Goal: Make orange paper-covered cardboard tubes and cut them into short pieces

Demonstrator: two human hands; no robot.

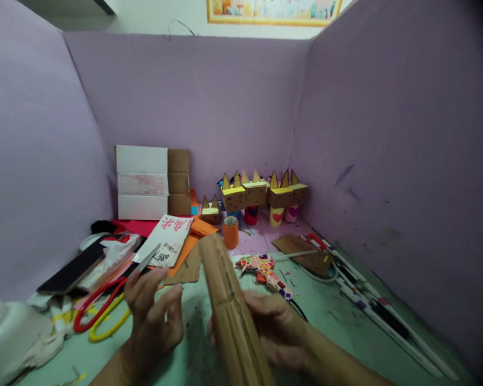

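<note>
My right hand [276, 327] grips a long folded strip of brown cardboard [229, 305], its thumb along the right side. The strip stands tilted toward the far side, with creases and edges running along its length. To the left, my left hand [155, 311] hangs apart from the cardboard, fingers loosely bent and thumb away from them, nothing visible between them. Just behind it are scissors [118, 287] with one red and one yellow handle, their blades pointing away over a printed white card [165, 241].
Cardboard animal-like figures [255, 193] stand at the back by an orange tube [231, 232]. A flower-patterned glue gun [265, 271] lies right of centre. Several markers [382, 311] line the right wall. A flattened box [143, 182] leans at the back; a white container [12, 338] sits left.
</note>
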